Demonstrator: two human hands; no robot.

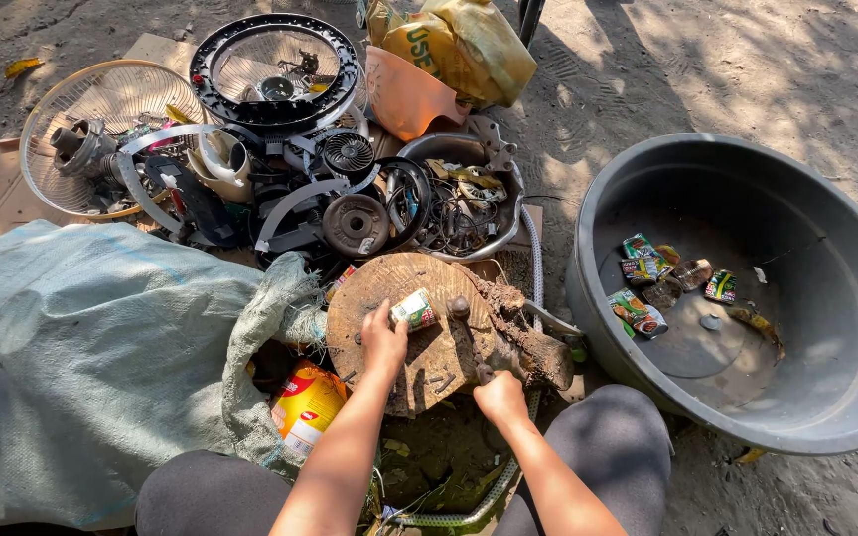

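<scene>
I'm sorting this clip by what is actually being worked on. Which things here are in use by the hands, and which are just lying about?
In use:
- left hand holding a small can on the wooden block
- right hand gripping a hammer
- grey tub with flattened cans

Lying about:
- fan guards
- black ring
- woven sack
- yellow bag

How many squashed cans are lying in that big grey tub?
About 5 flattened cans on the floor of the grey tub, clustered left of its centre: two upper left, one lower left, two toward the middle. Dirt may hide others.
</scene>
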